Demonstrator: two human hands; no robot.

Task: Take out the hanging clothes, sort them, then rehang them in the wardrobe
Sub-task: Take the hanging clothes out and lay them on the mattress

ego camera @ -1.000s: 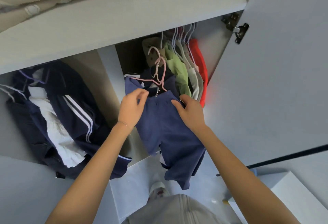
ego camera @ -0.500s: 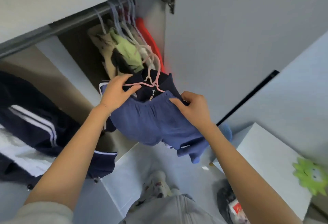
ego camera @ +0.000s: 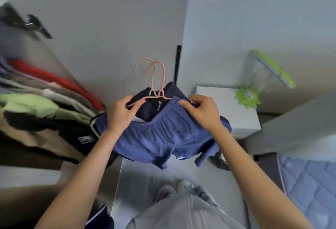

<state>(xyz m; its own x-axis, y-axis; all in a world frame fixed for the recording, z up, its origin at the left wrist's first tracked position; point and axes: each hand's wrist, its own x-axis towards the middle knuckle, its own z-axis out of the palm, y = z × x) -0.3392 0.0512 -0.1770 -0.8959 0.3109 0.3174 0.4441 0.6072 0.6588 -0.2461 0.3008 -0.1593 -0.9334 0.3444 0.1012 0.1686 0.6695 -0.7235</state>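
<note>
Blue shorts (ego camera: 160,138) sit mid-frame, clear of the wardrobe, with a navy garment (ego camera: 171,89) behind them on the pink hangers (ego camera: 164,76). Your left hand (ego camera: 120,114) fingers pinch a hanger arm, and your right hand (ego camera: 203,112) fingers curl over the waistband. I'd hold both hooks level so nothing slides, then sort onto the bed (ego camera: 309,183) lower right.

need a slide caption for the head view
Left hand pinches a pink hanger, right hand grips blue shorts in front of a navy top, by the wardrobe door.

Shorts (ego camera: 160,138) I hold: soft, matt blue cloth, crinkled.
Pink hanger (ego camera: 164,78): smooth, matt coating.
Wardrobe door (ego camera: 109,29): smooth, matt panel.
</note>
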